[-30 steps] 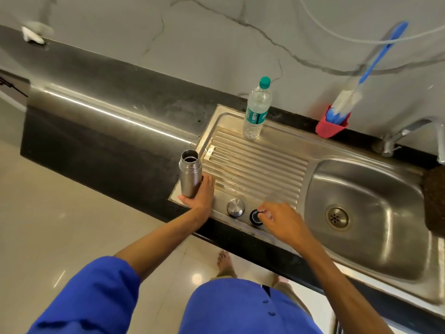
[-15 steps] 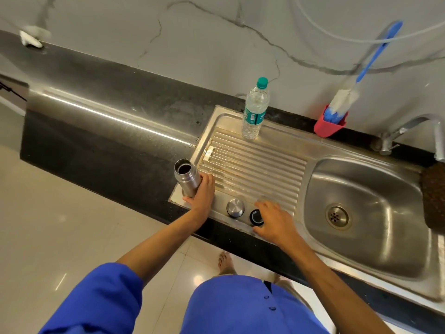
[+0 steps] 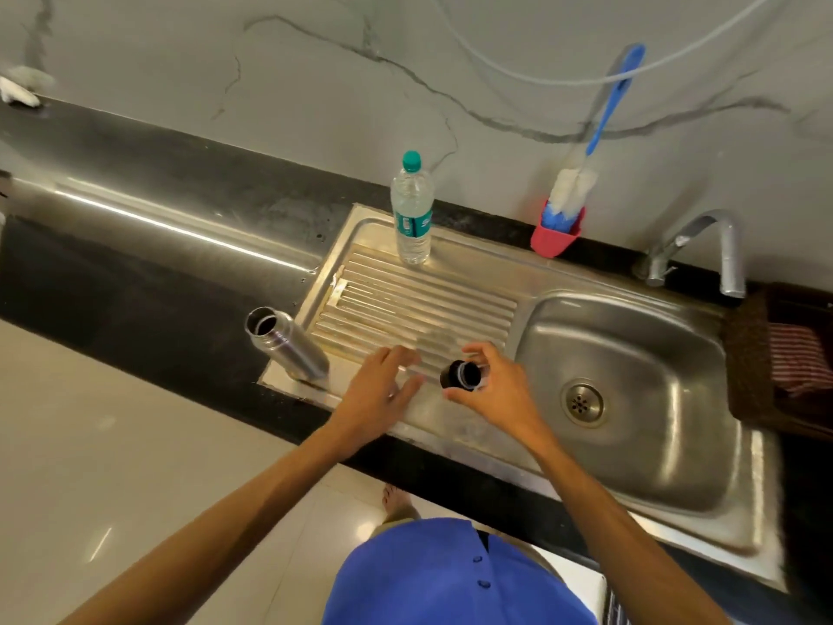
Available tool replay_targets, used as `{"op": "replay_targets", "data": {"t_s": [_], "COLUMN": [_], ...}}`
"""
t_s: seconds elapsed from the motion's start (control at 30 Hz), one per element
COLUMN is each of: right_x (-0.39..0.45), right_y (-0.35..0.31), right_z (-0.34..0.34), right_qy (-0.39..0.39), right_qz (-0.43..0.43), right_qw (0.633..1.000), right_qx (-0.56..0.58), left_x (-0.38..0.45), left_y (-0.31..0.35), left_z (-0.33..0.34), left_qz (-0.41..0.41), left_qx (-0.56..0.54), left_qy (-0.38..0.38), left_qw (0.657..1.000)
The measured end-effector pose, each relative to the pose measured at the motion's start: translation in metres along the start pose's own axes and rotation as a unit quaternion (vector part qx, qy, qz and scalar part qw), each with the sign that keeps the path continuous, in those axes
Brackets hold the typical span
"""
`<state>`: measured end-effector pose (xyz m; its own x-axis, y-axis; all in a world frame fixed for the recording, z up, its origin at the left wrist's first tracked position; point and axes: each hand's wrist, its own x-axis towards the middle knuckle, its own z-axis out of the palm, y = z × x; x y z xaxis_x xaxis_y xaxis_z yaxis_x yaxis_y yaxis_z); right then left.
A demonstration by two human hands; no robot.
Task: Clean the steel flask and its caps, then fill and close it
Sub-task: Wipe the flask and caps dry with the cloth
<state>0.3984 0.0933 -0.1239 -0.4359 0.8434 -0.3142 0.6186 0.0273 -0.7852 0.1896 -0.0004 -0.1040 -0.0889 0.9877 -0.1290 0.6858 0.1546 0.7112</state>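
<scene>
The right hand [image 3: 493, 390] holds a small black cap [image 3: 460, 375] with its fingers curled round it, up above the front of the draining board [image 3: 419, 304]. The left hand [image 3: 378, 390] is just beside it, with its fingers loose and spread, holding nothing. It hangs over the front edge of the board, and it is blurry.

The steel flask [image 3: 288, 345] stands by itself at the left front corner of the sink's metal edge. Its mouth is open and no hand touches it. A plastic water bottle [image 3: 411, 214] with a green cap stands at the back of the board. A blue brush [image 3: 586, 164] sits in a red holder [image 3: 555, 236] by the wall. The sink bowl [image 3: 640, 399] is to the right, with the tap [image 3: 703, 245] behind it. The tabletop [image 3: 135, 245] is dark
</scene>
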Motion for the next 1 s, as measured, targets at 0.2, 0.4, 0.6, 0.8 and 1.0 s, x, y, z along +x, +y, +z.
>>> {"op": "replay_targets", "data": {"t_s": [0.2, 0.4, 0.6, 0.8, 1.0], "right_x": [-0.050, -0.079, -0.040, 0.018, 0.050], "right_y": [0.018, 0.088, 0.221, 0.325, 0.342], "right_z": [-0.097, -0.210, -0.378, -0.412, -0.392], "right_qy": [0.015, 0.106, 0.328, 0.193, 0.195], "right_qz": [-0.027, -0.044, 0.135, 0.288, 0.291], "right_qw": [0.999, 0.992, 0.931, 0.924, 0.919], "right_qx": [-0.029, -0.043, -0.083, -0.161, -0.182], "left_x": [0.038, 0.070, 0.109, 0.126, 0.130], "left_y": [0.110, 0.198, 0.254, 0.274, 0.274], "left_z": [0.109, 0.192, 0.229, 0.242, 0.237], "left_qz": [-0.300, -0.302, -0.330, -0.332, -0.344], "left_qx": [-0.580, -0.606, -0.559, -0.542, -0.526], "left_qy": [-0.148, -0.137, -0.147, -0.098, -0.054], "left_qw": [0.743, 0.723, 0.746, 0.766, 0.776]}}
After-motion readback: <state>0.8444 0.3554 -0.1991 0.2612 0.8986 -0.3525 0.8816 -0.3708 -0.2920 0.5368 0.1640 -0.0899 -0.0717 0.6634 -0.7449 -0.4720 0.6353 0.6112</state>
